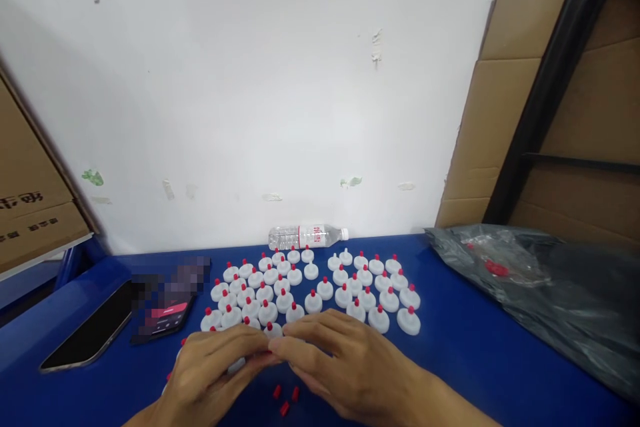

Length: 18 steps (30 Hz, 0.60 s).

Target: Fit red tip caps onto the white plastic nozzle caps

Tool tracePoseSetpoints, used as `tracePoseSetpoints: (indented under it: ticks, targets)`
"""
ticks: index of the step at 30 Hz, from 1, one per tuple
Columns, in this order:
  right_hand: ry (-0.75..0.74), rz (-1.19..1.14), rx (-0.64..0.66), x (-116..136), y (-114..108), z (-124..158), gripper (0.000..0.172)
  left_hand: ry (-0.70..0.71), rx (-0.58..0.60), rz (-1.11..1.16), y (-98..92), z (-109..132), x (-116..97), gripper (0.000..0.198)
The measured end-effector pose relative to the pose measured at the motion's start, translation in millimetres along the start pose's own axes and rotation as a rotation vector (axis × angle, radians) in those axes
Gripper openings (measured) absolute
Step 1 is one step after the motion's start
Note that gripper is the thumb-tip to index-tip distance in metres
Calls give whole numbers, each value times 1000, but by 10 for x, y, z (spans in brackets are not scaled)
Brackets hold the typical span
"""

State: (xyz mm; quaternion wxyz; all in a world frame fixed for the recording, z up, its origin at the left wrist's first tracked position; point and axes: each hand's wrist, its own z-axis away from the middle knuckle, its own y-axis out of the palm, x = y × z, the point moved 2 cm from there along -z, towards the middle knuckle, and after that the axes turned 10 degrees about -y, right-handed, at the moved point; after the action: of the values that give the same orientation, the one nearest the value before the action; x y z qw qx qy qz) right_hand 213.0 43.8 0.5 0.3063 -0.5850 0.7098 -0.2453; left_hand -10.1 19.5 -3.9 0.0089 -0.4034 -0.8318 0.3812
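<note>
My left hand (213, 367) is closed, with a white spout cap (236, 365) partly showing between its thumb and fingers. My right hand (350, 363) meets it at the fingertips, thumb and fingers pinched together; whatever sits in that pinch is hidden. Just below the hands, several loose red tips (285, 408) lie on the blue table (450, 347). Beyond the hands stand many round white spout caps (379, 320), most topped with a red tip. A few, such as the bare white spout cap (311, 271), have no red on the spout.
A clear plastic bottle (310, 237) lies on its side against the white wall. Two phones, one dark (90, 327) and one with a lit screen (167, 317), rest at left. Dark plastic sheeting (565, 300) with a clear bag (510, 263) covers the right side.
</note>
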Motion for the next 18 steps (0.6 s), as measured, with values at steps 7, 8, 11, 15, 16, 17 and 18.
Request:
tracePoseSetpoints:
  ticks: [7, 8, 11, 15, 16, 17, 18]
  targets:
    - [-32, 42, -33, 48, -27, -25, 29, -28, 6, 6, -16, -5, -16, 12]
    - [-32, 47, -31, 51, -24, -16, 31, -22, 4, -5, -18, -6, -20, 12]
    - [-28, 61, -53, 59, -25, 2, 33, 0, 15, -28, -22, -5, -39, 13]
    - [-22, 67, -93, 70, -47, -9, 28, 24, 11, -42, -28, -6, -56, 13]
    - [-21, 65, -90, 71, -51, -15, 28, 20, 12, -50, -27, -5, -54, 14]
    - [-21, 62, -84, 71, -54, -20, 28, 16, 11, -59, -27, -2, -50, 14]
    - [-22, 58, -79, 69, -55, -24, 29, 13, 7, -66, -26, 3, -43, 14]
